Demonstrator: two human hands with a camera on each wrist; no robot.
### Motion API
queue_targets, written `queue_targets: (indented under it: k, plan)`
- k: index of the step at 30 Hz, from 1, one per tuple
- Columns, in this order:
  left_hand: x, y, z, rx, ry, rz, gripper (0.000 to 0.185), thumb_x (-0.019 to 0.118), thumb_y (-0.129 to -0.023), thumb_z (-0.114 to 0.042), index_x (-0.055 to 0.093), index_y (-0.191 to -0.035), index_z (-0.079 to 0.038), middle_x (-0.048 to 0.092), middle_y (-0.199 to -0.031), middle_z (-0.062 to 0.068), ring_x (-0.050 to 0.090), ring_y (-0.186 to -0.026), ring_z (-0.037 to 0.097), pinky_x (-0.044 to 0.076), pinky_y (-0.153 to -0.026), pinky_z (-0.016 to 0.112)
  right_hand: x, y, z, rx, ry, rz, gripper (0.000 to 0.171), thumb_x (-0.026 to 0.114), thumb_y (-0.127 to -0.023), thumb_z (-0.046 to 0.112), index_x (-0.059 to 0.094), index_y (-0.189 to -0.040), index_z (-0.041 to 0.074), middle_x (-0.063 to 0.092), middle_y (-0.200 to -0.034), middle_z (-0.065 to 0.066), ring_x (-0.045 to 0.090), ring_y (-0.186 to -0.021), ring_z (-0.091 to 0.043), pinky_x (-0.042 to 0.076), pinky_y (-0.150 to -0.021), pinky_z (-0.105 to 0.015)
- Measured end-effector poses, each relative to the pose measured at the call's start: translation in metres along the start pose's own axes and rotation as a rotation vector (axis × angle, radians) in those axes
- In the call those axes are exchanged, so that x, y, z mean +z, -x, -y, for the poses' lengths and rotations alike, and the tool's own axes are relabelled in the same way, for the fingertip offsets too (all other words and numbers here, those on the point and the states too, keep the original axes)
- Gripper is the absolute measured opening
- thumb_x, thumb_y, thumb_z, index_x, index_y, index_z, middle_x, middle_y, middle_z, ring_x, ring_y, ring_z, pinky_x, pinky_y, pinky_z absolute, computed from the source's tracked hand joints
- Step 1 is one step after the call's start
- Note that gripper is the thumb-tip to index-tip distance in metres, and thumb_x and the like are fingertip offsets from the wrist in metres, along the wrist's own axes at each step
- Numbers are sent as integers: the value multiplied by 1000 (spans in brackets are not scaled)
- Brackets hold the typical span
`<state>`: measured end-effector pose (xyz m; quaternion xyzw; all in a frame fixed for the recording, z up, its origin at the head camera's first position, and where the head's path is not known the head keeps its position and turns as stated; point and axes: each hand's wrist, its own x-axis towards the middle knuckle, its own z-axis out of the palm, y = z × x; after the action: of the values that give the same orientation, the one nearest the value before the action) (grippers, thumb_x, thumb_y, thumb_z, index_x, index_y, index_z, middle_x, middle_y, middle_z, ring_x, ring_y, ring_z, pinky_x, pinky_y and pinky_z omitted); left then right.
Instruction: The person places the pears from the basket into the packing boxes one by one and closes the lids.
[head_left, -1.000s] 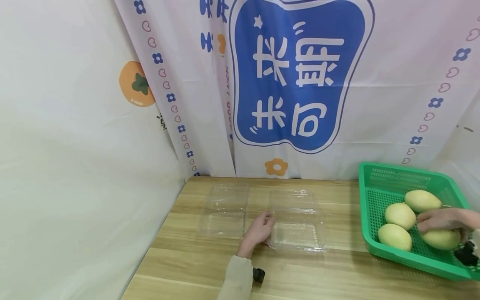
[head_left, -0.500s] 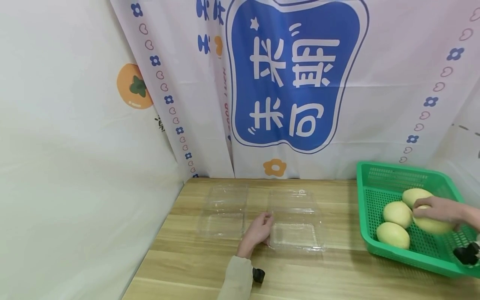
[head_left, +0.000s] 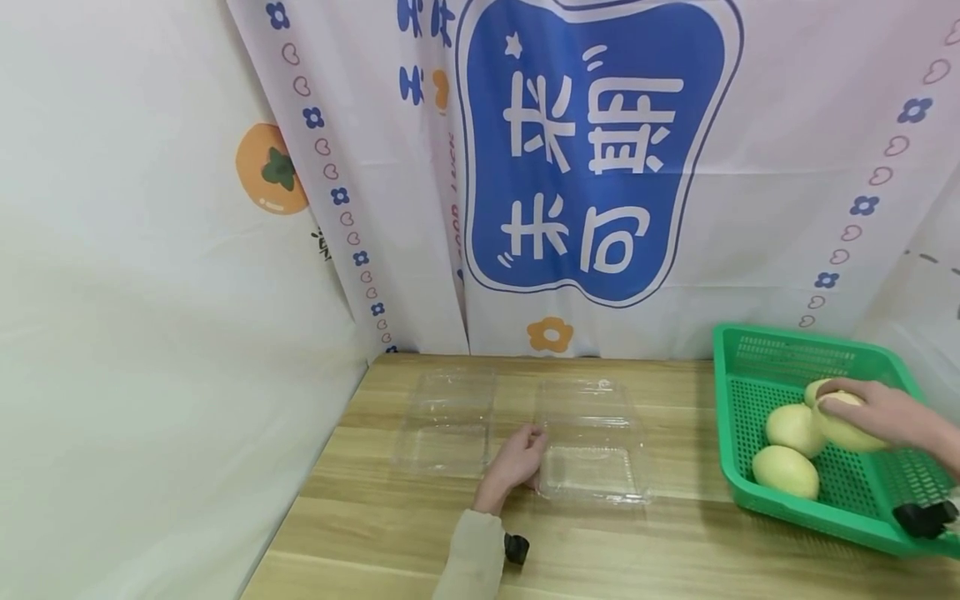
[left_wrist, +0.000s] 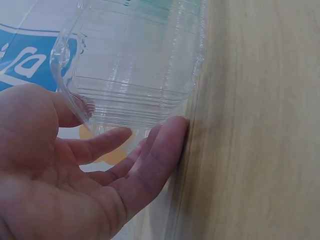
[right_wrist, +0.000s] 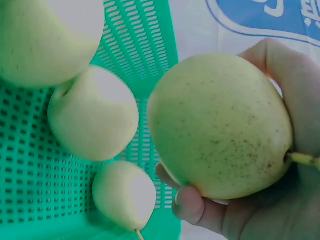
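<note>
My right hand grips a pale yellow-green pear above the green plastic basket. Fingers and thumb wrap its sides, and its stem points toward the palm in the right wrist view. Under and beside it several other pears, such as the front pear, lie in the basket. My left hand is at the left edge of a clear plastic clamshell box, which stands with its lid open. In the left wrist view the thumb lies over the box's rim and the fingers are against its side.
A second open clear clamshell box stands left of my left hand on the wooden table. A printed curtain hangs along the table's back edge, and a pale sheet hangs on the left.
My right hand has lifted the pear from the basket floor and moved it up and slightly left, over the back pear. The left hand and both boxes stay put.
</note>
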<state>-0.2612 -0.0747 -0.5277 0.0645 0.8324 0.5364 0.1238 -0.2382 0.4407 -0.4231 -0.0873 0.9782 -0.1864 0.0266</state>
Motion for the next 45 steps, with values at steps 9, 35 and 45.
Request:
queue_targets:
  k: [9,35,45]
  plan:
    - [1,-2,1,-4,17,0,42,44,-104,-30,51,-134,-2,63,-117,17,55,-48,15,52,-47,30,5,2,19,9,-35,-70,45,47,-101,36,58,-123,-2,62,-110,-36,60,-78,-27,40,-59,-34]
    - [2,-2,3,22,14,-12,41,46,-104,-29,51,-133,-2,63,-119,19,54,-51,14,51,-48,27,13,-6,77,-87,-148,-133,44,44,-103,38,58,-127,3,60,-125,-31,55,-112,-54,48,-79,-59]
    - [3,-2,3,0,21,-7,41,46,-104,-30,52,-133,-3,63,-122,18,55,-50,13,52,-48,28,22,-13,95,-123,-195,-150,42,44,-104,38,59,-126,6,62,-125,-26,54,-116,-50,46,-84,-59]
